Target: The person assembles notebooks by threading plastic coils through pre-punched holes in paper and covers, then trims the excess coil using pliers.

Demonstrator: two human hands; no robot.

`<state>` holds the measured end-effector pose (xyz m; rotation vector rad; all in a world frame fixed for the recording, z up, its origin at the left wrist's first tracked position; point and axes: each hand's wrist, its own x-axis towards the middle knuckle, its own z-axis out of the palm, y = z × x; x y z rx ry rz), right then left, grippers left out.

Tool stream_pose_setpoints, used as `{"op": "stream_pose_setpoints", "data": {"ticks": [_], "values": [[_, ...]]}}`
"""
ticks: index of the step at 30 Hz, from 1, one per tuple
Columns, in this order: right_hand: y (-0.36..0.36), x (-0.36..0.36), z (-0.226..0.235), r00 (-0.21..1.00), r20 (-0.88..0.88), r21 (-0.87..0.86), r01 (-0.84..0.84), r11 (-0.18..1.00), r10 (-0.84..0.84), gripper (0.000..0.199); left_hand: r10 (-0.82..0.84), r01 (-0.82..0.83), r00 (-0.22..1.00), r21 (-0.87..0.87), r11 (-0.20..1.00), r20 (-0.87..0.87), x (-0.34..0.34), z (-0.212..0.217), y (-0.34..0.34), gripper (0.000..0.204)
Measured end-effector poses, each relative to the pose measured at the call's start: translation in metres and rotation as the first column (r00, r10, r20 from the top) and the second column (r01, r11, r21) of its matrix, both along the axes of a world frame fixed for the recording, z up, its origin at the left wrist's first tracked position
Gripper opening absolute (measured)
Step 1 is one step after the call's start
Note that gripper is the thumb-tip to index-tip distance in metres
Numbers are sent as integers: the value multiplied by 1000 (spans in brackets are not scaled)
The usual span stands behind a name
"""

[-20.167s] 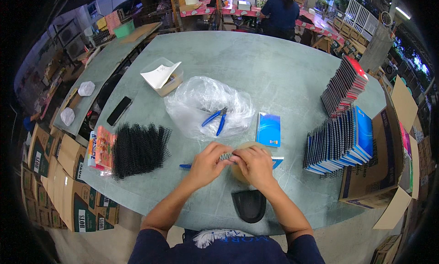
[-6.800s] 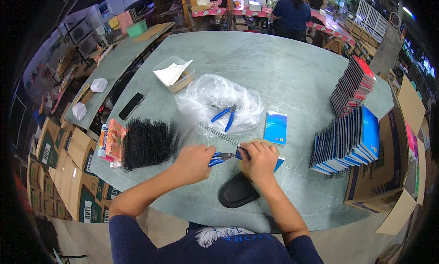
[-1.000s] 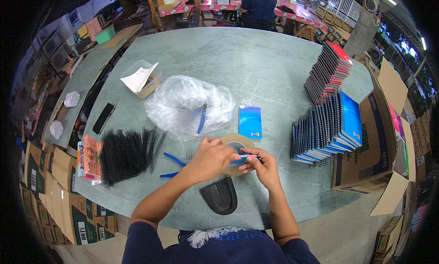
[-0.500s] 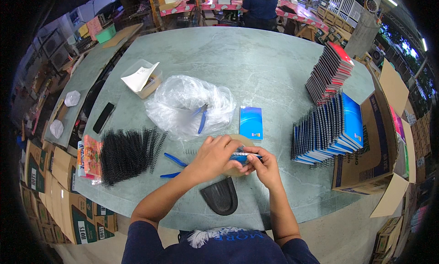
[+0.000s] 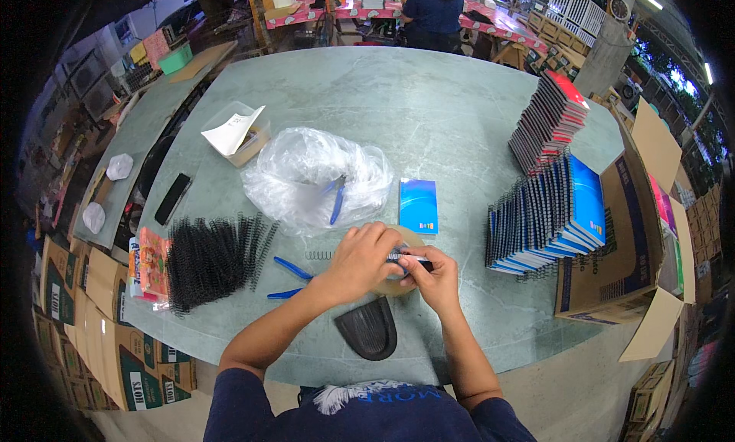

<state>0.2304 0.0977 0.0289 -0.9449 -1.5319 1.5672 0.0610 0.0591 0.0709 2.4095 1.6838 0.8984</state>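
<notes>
Both my hands meet above the table's near middle, closed on a small blue notebook (image 5: 397,268) that they mostly hide. My left hand (image 5: 356,260) wraps its far side from the left. With thumb and fingers, my right hand (image 5: 433,277) pinches the edge at the right. A dark spiral coil (image 5: 320,255) sticks out left of my left hand; how far it runs through the notebook is hidden. Beneath the hands lies a round tan disc (image 5: 413,238). Blue-handled pliers (image 5: 291,269) rest beside my left wrist, their jaws hidden. Another blue notebook (image 5: 418,206) lies flat just beyond.
Many black spiral coils (image 5: 210,262) are heaped left. A clear plastic bag (image 5: 318,170) carries blue-handled cutters (image 5: 338,202). Spiral-bound blue notebooks (image 5: 547,216) and red ones (image 5: 548,124) stand stacked right, beside an open carton (image 5: 612,250). A black ridged pad (image 5: 369,329) lies near me.
My right hand has shifted slightly left, its fingers curling closer round the notebook's edge. The notebook has tipped, so less of its blue cover shows. My left hand stays nearly in place.
</notes>
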Motion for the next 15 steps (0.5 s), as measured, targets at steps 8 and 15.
{"op": "stream_pose_setpoints", "data": {"ticks": [8, 15], "values": [[-1, -3, 5, 996, -59, -228, 44, 973, -59, 21, -6, 4, 1000, -59, 998, -23, -14, 3, -3, 32], [-1, -3, -1, 974, -204, -138, 71, 988, -98, 22, 57, -61, 996, -66, 996, -67, -9, 0, -3, 28]]}}
